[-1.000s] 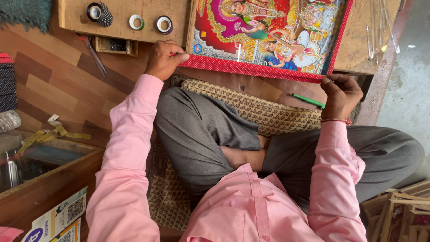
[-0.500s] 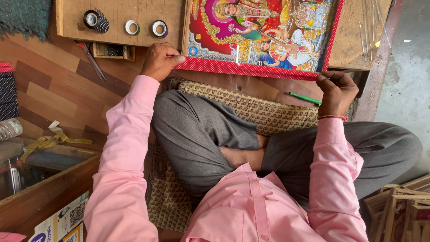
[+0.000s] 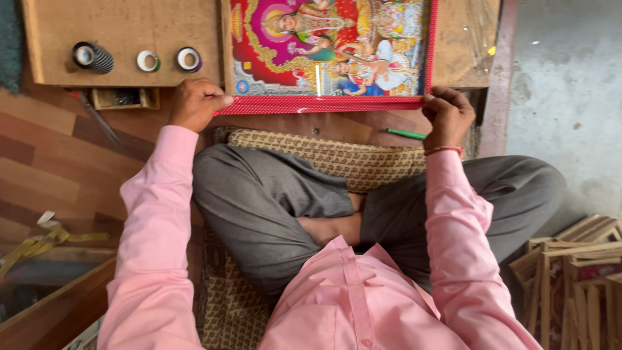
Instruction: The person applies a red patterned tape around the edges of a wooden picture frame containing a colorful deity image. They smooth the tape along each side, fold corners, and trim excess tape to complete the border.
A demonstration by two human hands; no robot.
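You sit cross-legged on a patterned woven mat (image 3: 324, 159) in the middle of the frame, and both your hands grip the near edge of a red-framed picture (image 3: 330, 52) that lies flat at the top centre, its bright religious print facing up. Your left hand (image 3: 194, 104), at upper left of centre, closes over the lower left corner of the frame, fingers curled down on the red border and thumb along its edge. Your right hand (image 3: 447, 116), at upper right of centre, pinches the lower right corner, fingertips pressed on the red strip; a red thread sits on that wrist. A green pen (image 3: 407, 134) lies on the wood floor just below the frame, beside your right hand but apart from it. In the upper left of the frame a wooden board (image 3: 123, 32) touches the picture's left side and carries three rolls of tape (image 3: 146, 59) in a row. At the lower right corner bare wooden frames (image 3: 573, 272) stand stacked together. Yellow strapping (image 3: 39, 240) lies loose at the left edge.
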